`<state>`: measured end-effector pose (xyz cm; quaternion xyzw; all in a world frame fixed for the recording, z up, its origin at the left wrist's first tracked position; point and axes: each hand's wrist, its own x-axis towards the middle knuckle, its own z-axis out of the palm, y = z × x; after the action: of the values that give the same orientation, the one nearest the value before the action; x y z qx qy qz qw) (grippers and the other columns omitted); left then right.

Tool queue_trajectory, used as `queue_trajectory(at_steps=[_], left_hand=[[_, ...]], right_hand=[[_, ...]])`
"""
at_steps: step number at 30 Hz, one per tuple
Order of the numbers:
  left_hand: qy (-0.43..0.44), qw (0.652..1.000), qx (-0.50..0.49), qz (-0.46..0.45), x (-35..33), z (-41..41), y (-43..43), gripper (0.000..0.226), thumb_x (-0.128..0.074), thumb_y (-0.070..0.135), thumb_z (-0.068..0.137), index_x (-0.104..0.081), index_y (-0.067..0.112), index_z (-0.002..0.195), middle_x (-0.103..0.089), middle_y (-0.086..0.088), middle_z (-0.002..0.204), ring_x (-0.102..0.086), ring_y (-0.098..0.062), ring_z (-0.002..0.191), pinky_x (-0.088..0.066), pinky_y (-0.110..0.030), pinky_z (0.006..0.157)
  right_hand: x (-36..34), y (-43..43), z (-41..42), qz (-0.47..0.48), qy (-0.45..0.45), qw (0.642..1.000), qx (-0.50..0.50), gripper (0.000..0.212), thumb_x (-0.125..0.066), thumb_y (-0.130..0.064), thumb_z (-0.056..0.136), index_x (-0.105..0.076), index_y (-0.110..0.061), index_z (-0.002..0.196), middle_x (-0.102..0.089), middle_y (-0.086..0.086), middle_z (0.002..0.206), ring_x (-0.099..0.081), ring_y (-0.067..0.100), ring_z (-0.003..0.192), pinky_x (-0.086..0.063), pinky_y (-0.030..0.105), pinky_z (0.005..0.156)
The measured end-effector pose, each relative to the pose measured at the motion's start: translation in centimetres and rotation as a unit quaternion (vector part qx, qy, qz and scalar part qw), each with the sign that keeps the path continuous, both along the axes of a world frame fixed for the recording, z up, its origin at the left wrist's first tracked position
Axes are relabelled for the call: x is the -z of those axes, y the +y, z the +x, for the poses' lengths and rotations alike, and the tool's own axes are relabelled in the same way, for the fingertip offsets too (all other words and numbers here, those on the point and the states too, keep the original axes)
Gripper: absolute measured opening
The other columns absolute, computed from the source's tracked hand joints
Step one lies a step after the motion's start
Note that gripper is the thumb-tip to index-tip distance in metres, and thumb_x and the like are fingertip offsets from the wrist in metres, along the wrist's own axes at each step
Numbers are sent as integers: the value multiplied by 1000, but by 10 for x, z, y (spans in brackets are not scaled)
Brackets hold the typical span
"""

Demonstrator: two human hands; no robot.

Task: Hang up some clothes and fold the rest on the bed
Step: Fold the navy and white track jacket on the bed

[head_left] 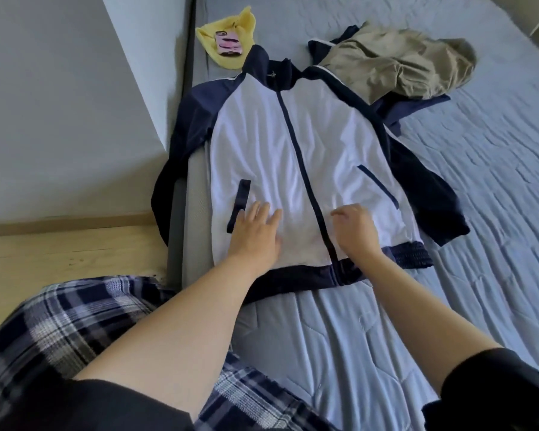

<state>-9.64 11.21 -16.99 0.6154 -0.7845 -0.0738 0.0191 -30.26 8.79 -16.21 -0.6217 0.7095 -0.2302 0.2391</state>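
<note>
White and navy, a zip-up jacket (262,144) lies face up and spread flat on a pale blue bed (479,213), seen from above by the person leaning over it. Both bare forearms reach forward onto the lower part of the jacket. The left hand (255,231) rests palm down on the white front panel, fingers straight and slightly spread, just left of the jacket's navy zip (296,144) and touching the lower end of a navy-trimmed pocket. The right hand (355,231) sits just right of the zip, above the jacket's navy hem band, knuckles up and fingers curled inward; whether it pinches any fabric cannot be told. The zip is closed up to the navy collar. The jacket's sleeves are navy; the one on the left drapes over the side of the bed, the other lies bent along the jacket's right edge. Beyond the jacket's right shoulder sits a crumpled khaki garment (402,63) on top of a navy piece. Beyond the jacket's collar, to the left, a phone (229,43) lies on a yellow cloth (231,29). Left of the jacket are a wooden floor (44,250) and a grey wall (59,104).
</note>
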Motion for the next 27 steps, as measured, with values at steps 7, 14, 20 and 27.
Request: queue_trajectory(at_steps=[7,14,20,27], left_hand=[[30,983,122,135,20,-82,4,57,-30,48,99,-10,35,151,9,2,160,18,-24,145,3,-49,115],[-28,961,194,195,16,-132,1,63,-38,46,98,-4,38,151,11,3,160,19,-24,145,5,-48,115],[3,944,198,264,8,-126,-11,62,-44,35,97,-13,40,150,9,7,160,15,-19,146,1,-44,117],[545,724,-112,409,-6,-73,-38,32,-43,15,101,-51,16,132,-56,-5,130,-49,-22,126,-41,-29,94]], right_hand=[[22,-11,-79,77,-13,988,133,30,-41,-15,93,-64,-4,108,-58,10,116,-56,31,104,-44,32,77],[10,-22,-143,18,-237,769,594,62,-61,-28,86,-29,-11,137,-32,13,144,-48,33,118,-41,45,92],[-7,-54,-151,-52,-291,788,540,33,-42,-11,93,-52,-12,125,-54,7,129,-55,22,107,-44,30,86],[-108,-74,-53,-376,-55,919,106,5,-60,-1,62,-55,-4,61,-58,11,73,-50,24,77,-39,35,69]])
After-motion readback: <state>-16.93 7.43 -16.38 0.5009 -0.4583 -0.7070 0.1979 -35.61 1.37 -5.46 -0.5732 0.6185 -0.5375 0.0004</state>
